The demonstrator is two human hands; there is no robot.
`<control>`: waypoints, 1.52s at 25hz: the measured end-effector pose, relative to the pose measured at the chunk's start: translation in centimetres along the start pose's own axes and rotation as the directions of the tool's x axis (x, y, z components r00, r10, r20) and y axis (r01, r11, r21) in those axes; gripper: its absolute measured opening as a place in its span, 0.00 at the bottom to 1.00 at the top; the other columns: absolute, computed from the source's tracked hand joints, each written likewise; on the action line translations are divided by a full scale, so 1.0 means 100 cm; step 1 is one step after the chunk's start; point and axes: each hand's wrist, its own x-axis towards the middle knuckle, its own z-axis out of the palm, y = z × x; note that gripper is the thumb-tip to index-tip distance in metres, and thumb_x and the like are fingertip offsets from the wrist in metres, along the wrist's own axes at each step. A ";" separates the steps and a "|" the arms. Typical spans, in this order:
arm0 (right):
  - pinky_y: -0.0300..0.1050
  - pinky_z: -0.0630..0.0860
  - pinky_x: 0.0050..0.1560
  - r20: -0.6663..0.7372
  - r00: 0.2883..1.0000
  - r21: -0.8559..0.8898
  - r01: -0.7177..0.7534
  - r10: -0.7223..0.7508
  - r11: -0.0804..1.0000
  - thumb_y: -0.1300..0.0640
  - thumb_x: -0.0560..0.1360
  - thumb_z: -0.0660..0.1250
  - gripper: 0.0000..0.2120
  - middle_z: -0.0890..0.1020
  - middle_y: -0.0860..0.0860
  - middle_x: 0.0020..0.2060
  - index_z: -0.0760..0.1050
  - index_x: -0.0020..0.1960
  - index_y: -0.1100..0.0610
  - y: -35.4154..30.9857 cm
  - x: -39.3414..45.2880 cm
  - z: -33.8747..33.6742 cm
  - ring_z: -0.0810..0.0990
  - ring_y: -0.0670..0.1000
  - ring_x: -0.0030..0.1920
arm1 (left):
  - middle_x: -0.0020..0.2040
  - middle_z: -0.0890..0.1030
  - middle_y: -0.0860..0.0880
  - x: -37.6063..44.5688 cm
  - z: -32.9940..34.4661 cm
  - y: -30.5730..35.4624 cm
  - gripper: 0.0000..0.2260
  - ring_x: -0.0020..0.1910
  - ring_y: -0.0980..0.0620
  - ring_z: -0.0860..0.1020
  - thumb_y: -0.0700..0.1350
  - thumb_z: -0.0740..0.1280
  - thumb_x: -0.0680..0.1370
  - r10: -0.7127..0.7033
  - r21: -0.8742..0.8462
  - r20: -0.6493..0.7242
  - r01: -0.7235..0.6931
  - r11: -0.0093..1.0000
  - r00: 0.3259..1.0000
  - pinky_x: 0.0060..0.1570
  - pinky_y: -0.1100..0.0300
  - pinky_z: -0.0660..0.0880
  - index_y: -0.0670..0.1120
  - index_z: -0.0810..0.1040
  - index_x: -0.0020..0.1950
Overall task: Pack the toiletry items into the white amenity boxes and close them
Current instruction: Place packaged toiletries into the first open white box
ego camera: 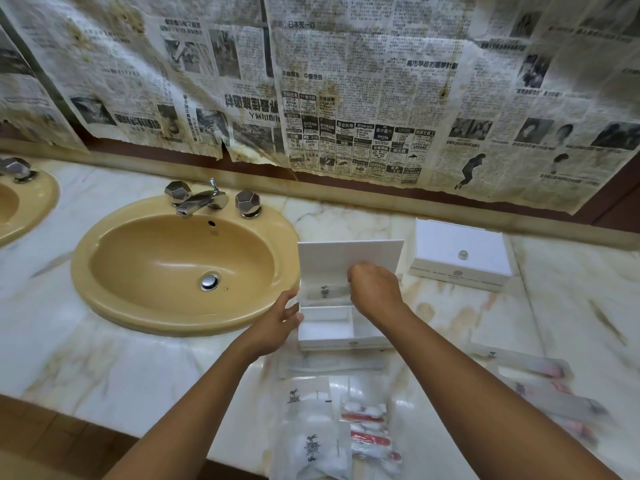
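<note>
While left hand (277,318) rests flat against open box (341,327), right hand (374,289) seemingly pinches half-hidden sachet (325,292).

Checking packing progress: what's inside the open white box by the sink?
The open box holds one clear sachet in its back compartment; front compartments look bare. The right hand hides the rest.

Glossy marble counter (450,327), chrome faucet (201,200), matt white cardboard box (341,336).

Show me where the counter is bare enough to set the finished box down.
Bare marble lies between the open box and the closed box, and left of the sink towards the counter's front edge. In front of the open box the packets crowd it; more packets lie on the right.
</note>
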 end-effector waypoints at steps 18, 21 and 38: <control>0.45 0.74 0.44 0.064 0.998 0.124 0.010 -0.018 0.992 0.55 0.78 0.60 0.12 0.81 0.55 0.45 0.79 0.47 0.60 -0.002 0.006 0.024 0.80 0.58 0.46 | 0.76 0.67 0.50 0.004 -0.002 -0.005 0.23 0.74 0.54 0.66 0.49 0.58 0.84 0.021 -0.015 0.022 -0.021 1.000 1.000 0.61 0.55 0.67 0.59 0.54 0.77; 0.45 0.70 0.42 0.160 0.987 0.158 -0.012 -0.014 0.987 0.45 0.80 0.58 0.20 0.80 0.55 0.44 0.78 0.45 0.60 -0.006 0.001 0.027 0.75 0.55 0.42 | 0.76 0.67 0.51 0.004 -0.001 -0.004 0.23 0.74 0.54 0.66 0.49 0.58 0.84 0.022 -0.016 0.021 -0.021 1.000 1.000 0.59 0.56 0.68 0.60 0.55 0.76; 0.48 0.74 0.49 -0.069 0.979 0.158 0.201 -0.192 0.967 0.58 0.77 0.62 0.10 0.81 0.53 0.50 0.79 0.54 0.56 -0.026 -0.062 0.019 0.79 0.56 0.50 | 0.76 0.66 0.51 -0.001 0.004 0.002 0.24 0.73 0.51 0.67 0.46 0.57 0.84 -0.006 -0.056 0.016 0.007 0.998 1.000 0.59 0.57 0.66 0.57 0.53 0.78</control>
